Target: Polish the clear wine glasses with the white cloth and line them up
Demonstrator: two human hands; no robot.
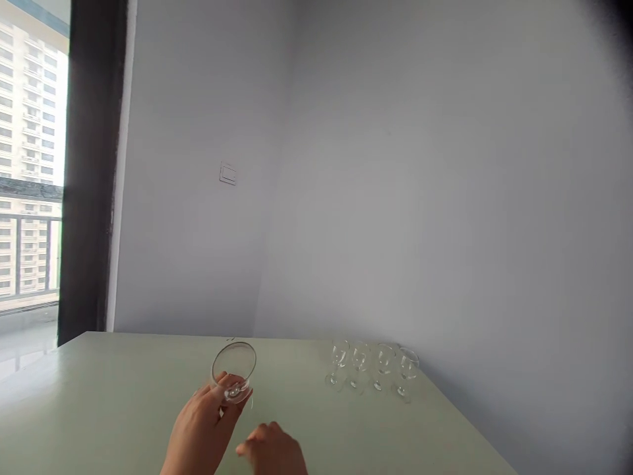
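My left hand [205,422] is closed around the lower part of a clear wine glass [237,392], fingers and thumb wrapped about it. The glass is tilted, with its round rim facing up and partly toward me. Below and to the right of it, my right hand [274,452] is apart from the glass. Its fingers look bent and are smeared by motion. The palm side is hidden, so I cannot see whether anything is in it.
Several clear stemmed glasses [359,359] stand upright in a row at the table's back right, near the wall [420,198]. The pale green table [123,389] extends toward a window at left. A light switch [228,174] is on the wall.
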